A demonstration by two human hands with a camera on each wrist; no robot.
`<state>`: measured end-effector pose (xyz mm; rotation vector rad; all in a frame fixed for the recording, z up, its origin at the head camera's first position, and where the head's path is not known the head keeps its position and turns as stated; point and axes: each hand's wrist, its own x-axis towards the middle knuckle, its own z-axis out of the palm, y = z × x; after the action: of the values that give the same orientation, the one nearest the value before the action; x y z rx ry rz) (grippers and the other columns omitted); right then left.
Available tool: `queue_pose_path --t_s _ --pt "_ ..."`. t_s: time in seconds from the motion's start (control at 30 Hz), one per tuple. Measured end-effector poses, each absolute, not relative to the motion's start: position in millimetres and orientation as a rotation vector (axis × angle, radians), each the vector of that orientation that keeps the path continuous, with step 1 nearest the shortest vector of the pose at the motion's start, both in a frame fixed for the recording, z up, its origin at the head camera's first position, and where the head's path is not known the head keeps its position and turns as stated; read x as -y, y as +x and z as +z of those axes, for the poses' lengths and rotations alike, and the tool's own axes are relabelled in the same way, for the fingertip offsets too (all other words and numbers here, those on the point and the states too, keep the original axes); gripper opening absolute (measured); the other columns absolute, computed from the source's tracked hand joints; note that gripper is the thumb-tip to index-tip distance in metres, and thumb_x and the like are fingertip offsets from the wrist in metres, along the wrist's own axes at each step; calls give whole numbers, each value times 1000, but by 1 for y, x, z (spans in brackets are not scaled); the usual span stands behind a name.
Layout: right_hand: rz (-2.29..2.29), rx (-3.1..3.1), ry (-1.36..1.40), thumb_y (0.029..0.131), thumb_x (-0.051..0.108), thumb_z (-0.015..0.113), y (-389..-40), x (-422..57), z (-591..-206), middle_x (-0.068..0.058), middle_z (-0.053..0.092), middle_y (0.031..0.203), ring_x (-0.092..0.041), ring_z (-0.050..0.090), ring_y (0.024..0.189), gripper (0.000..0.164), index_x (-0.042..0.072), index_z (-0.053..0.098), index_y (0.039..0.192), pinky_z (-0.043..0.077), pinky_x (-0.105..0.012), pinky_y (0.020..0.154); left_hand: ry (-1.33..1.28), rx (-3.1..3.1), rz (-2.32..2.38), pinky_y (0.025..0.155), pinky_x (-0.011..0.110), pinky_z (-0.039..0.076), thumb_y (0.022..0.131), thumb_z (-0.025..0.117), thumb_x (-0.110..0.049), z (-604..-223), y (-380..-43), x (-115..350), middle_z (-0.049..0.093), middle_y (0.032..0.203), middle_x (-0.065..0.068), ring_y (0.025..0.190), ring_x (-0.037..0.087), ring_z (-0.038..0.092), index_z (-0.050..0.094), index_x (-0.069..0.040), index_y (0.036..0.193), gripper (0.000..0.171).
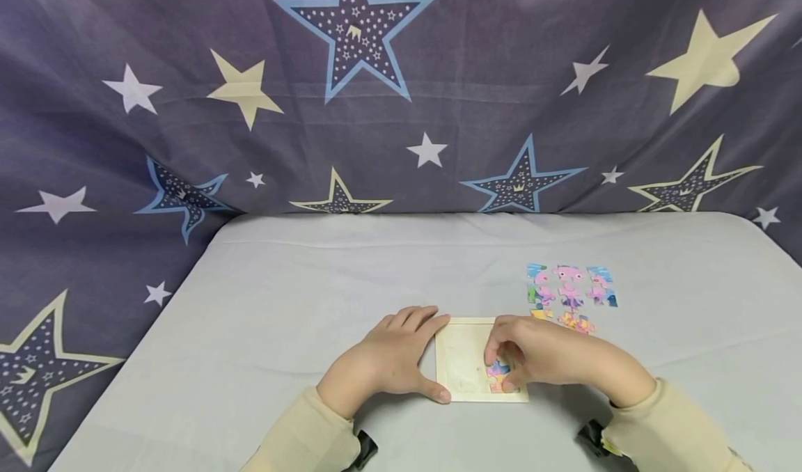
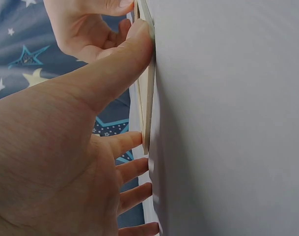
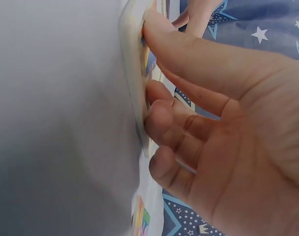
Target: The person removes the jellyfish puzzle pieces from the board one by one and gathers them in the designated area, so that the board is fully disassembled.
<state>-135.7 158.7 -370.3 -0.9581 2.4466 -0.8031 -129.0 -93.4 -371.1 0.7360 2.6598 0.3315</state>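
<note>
A shallow square wooden puzzle tray [image 1: 461, 350] lies on the grey-white covered surface. My left hand [image 1: 397, 355] is spread along its left side, thumb on the near left corner and index finger at the far left corner. Over the tray's right part, my right hand [image 1: 544, 350] bends its fingers and pinches a colourful jigsaw piece [image 1: 498, 368] between thumb and index finger, in the near right corner area. The hand partly hides that piece. In the right wrist view the thumb [image 3: 171, 42] lies at the tray's edge, with a bit of blue and orange print beside it.
Beyond the right hand lie several loose jigsaw pieces [image 1: 571, 291] with pink figures, roughly in rows; the right forearm partly covers the nearest. A dark star-patterned cloth [image 1: 464, 110] hangs behind the surface [image 1: 301, 284] and along its left side.
</note>
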Motion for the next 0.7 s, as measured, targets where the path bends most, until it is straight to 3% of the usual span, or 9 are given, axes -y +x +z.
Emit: queue_pose_path --t_s 0.7 --pt "-747 -2463 -989 79 10 84 -131 -157 -369 10 51 85 -3 45 69 27 19 63 93 45 -22 63 747 -2659 341 117 50 22 71 79 -63 -372 -130 93 25 161 5 148 26 20 30 -17 157 109"
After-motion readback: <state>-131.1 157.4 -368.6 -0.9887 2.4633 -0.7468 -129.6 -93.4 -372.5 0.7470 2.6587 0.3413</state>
